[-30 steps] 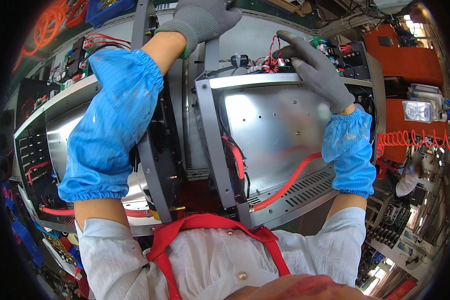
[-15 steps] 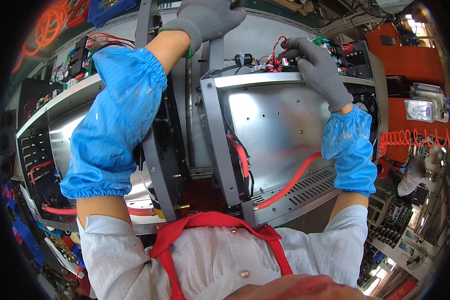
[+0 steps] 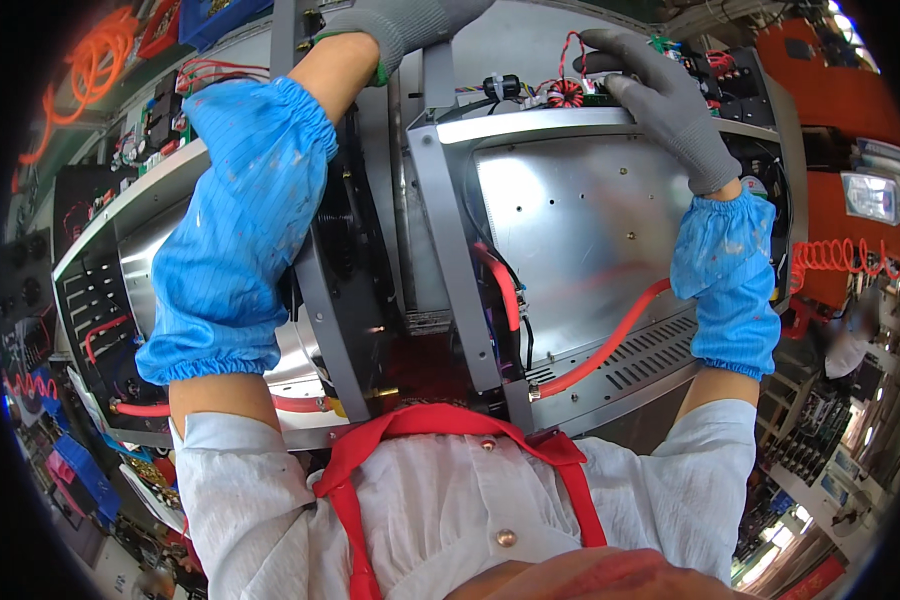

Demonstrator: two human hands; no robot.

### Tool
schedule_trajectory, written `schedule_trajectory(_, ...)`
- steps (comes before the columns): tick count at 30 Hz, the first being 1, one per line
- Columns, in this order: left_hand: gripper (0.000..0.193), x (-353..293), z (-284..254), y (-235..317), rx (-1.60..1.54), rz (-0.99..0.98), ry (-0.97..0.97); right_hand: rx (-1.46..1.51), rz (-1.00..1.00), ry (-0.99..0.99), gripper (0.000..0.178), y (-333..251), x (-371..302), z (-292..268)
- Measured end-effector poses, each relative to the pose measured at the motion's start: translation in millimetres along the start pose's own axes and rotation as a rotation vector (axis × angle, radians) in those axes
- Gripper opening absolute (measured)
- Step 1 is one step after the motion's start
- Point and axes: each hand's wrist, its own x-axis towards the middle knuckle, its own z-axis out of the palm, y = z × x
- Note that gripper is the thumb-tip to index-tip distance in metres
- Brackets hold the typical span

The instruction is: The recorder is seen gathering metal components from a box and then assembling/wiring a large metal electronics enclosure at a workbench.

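Note:
My right hand, in a grey knit glove, reaches over the top edge of the right-hand metal chassis. Its fingers are apart, close to a coil wound with red and black wire and a thin red wire loop. Whether a fingertip touches the wire cannot be made out. At the top, my left hand, also gloved in grey, is beyond the grey upright of the frame. The picture's edge cuts off its fingers, so its grip is hidden. Blue sleeve covers are on both forearms.
A second chassis stands to the left, partly behind my left arm. Thick red hoses run along both units near my body. Parts bins sit at the upper left, and a coiled orange hose hangs beside them. Another person is at the far right.
The whole view has shifted, so the units appear further right and higher. My right hand stays by the coil, its fingers slightly more spread. More of my left hand is cut off.

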Motion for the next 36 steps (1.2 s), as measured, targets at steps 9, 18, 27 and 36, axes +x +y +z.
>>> schedule_trajectory(9,0.023,-3,-1,0,0.015,-0.024,-0.017,-0.153,0.040,-0.027,0.039,5,2,8)
schedule_trajectory(18,0.032,2,-1,-3,-0.038,-0.027,-0.042,-0.087,0.002,-0.002,0.035,12,-2,2)
schedule_trajectory(27,0.034,5,0,3,-0.108,-0.063,-0.119,-0.060,0.138,0.087,0.034,-17,1,3)
schedule_trajectory(36,0.026,4,4,-6,-0.261,-0.029,-0.160,-0.127,0.072,0.099,0.036,-12,1,7)
